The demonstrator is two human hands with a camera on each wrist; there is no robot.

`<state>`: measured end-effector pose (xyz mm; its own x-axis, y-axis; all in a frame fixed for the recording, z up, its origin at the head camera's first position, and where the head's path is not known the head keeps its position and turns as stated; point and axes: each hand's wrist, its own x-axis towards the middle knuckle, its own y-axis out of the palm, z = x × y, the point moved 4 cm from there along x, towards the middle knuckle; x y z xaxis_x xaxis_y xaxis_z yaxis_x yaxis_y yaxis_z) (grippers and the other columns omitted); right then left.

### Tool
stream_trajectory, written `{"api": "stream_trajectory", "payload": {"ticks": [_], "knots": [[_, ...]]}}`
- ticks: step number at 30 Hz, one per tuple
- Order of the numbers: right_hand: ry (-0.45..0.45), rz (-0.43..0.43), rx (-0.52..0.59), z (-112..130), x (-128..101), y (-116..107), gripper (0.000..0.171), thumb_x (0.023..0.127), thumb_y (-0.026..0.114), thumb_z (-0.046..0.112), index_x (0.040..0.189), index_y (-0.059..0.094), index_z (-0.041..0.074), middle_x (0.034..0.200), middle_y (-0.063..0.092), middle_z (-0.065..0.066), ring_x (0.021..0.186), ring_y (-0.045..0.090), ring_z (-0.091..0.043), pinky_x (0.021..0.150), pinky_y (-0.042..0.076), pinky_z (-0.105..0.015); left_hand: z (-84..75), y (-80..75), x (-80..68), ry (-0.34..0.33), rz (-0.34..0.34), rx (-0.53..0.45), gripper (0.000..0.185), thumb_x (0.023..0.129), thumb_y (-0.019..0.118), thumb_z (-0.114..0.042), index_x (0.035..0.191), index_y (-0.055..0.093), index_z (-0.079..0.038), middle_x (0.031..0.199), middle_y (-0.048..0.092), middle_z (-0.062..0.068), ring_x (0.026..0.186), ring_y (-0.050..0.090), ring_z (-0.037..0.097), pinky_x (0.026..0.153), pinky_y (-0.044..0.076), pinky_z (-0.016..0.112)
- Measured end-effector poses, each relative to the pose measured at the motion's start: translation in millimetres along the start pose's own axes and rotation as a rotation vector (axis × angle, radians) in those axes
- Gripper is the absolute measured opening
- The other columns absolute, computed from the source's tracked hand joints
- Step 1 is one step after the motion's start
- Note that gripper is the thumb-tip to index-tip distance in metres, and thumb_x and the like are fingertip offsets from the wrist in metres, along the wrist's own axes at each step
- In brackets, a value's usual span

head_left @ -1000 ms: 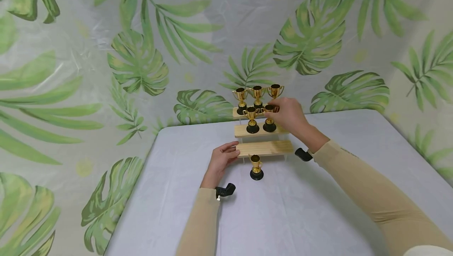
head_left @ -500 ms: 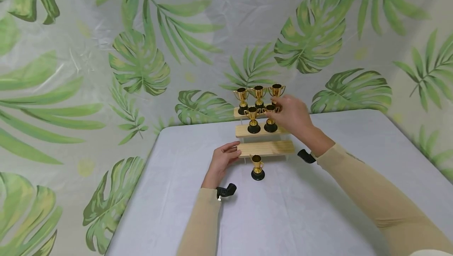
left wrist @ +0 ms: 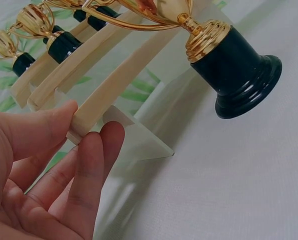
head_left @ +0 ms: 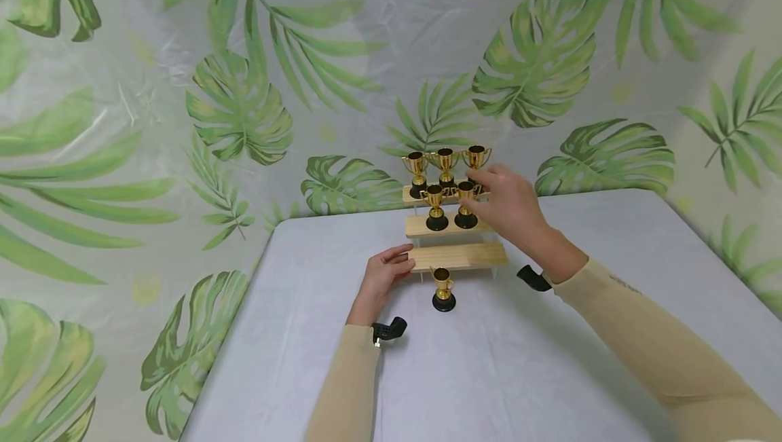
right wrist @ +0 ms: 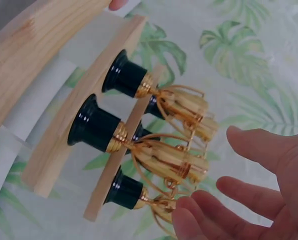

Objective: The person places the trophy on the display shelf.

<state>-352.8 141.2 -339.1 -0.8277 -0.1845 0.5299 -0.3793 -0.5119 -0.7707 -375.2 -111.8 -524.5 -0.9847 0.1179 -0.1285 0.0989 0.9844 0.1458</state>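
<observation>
A three-step wooden stand [head_left: 458,256] sits at the table's far middle. Its top step carries three gold trophies [head_left: 445,163] with black bases. The middle step [right wrist: 64,145] carries two, and my right hand [head_left: 491,192] hovers just right of the right-hand trophy [head_left: 466,203] with fingers spread, holding nothing [right wrist: 214,172]. My left hand [head_left: 397,262] pinches the left end of the bottom step [left wrist: 119,80], thumb on top and fingers beneath [left wrist: 89,125]. One more trophy [head_left: 442,288] stands on the table in front of the bottom step [left wrist: 229,65].
A pale grey cloth covers the table [head_left: 489,374]. A leaf-print backdrop [head_left: 244,102] hangs close behind and to the left of the stand. The table's left edge [head_left: 232,333] runs along that backdrop.
My right hand has let go of the right trophy on the middle step and drawn back a little with fingers spread. The left hand has stayed at the bottom step.
</observation>
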Motion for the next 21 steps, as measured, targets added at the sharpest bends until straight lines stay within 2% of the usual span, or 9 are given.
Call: {"api": "stream_trajectory", "payload": {"ticks": [13, 21], "knots": [[-0.012, 0.006, 0.076, 14, -16, -1, 0.053, 0.084, 0.084, 0.034, 0.131, 0.069, 0.014, 0.099, 0.063, -0.008, 0.083, 0.059, -0.024, 0.060, 0.049, -0.039, 1.1, -0.2, 1.6, -0.001, -0.001, 0.008, 0.039, 0.086, 0.079, -0.003, 0.124, 0.072, -0.008, 0.110, 0.072, 0.010, 0.091, 0.069, 0.015, 0.083, 0.058, 0.031], [-0.021, 0.035, 0.081, 15, -26, 5, 0.050, 0.085, 0.083, 0.035, 0.128, 0.070, 0.012, 0.102, 0.066, -0.007, 0.085, 0.062, -0.023, 0.065, 0.052, -0.040, 1.4, 0.1, 1.8, -0.002, -0.002, 0.009, 0.041, 0.086, 0.080, -0.005, 0.126, 0.071, -0.007, 0.109, 0.072, 0.010, 0.090, 0.069, 0.013, 0.084, 0.058, 0.032]]}}
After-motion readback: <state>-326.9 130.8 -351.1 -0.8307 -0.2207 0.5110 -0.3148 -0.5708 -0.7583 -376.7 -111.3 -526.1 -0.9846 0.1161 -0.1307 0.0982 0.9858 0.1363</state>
